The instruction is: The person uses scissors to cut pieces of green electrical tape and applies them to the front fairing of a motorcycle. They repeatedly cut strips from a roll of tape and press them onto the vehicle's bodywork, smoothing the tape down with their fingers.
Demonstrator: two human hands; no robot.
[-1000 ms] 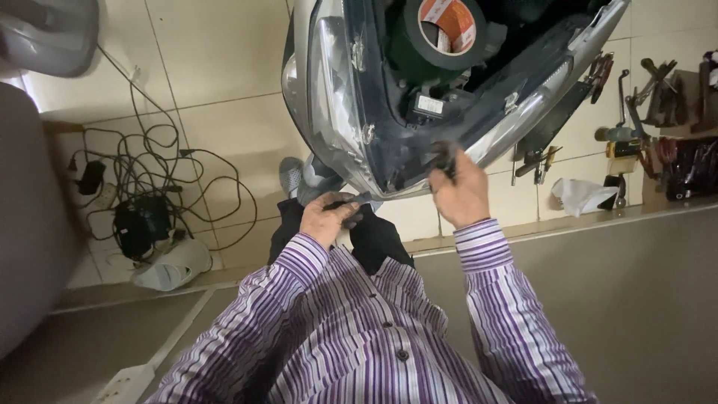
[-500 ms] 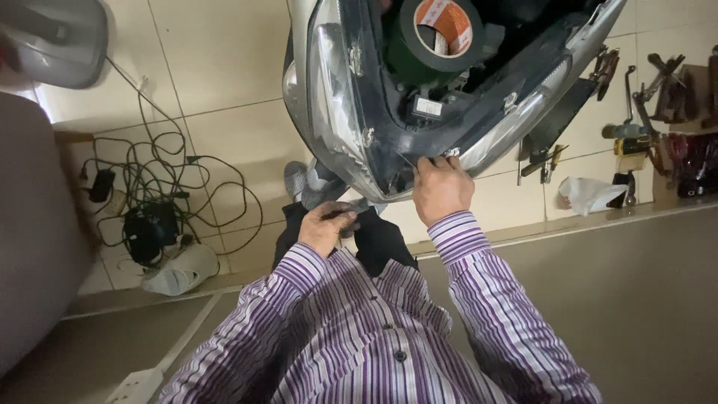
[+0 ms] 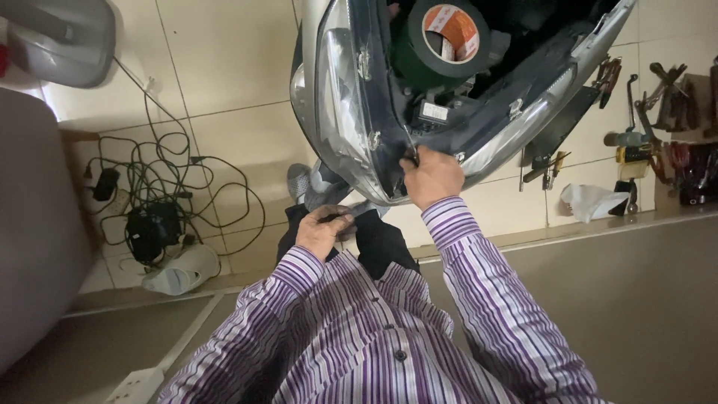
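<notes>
Compared with half a second ago, the right hand (image 3: pixel 432 176) has slid a little lower along the lamp's edge, while the left hand (image 3: pixel 323 230) has stayed low near the lap.

A person in a purple striped shirt (image 3: pixel 374 337) looks down at a large vehicle headlight assembly (image 3: pixel 351 127), grey and dark blue, propped over the knees. It reaches up and away from the right hand, whose fingers are pinched together on the lower rim of the lamp's dark inner housing. Just below and to the inside of that grip, the left hand is curled shut around a small dark object; what it is cannot be told. Above the right hand, inside the open back of the lamp, rests a roll of dark tape (image 3: pixel 449 37) with an orange core. Far left of both hands, tangled black cables (image 3: pixel 149 194) lie on the tiled floor (image 3: pixel 224 75). Far right, hand tools (image 3: pixel 636 142) sit along a ledge.

Judging by the grip, the step in hand is working at the housing's edge. The next move likely calls for a steady hold on the lamp while the fingers work that seam.
</notes>
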